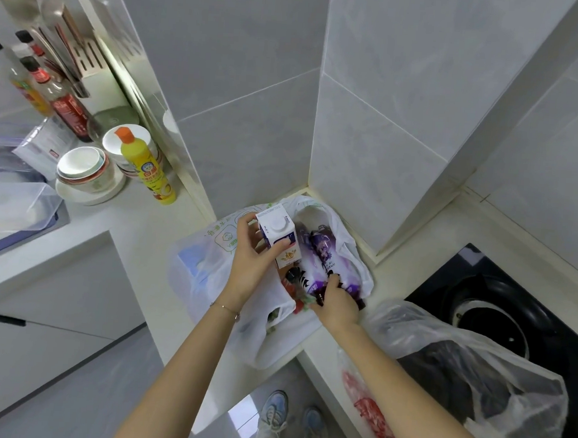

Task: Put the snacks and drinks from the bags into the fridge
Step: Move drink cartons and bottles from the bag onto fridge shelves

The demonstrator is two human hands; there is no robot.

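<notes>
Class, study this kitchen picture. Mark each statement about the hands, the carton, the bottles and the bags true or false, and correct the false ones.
1. The left hand holds a white carton. True.
2. The right hand lies flat on the hob. False: it grips the top of a purple bottle inside the white bag.
3. The yellow bottle on the counter has an orange cap. True.
4. The carton's cap has been taken off. False: its round white cap is on.
5. A second bag lies partly over the black hob. True.
</notes>
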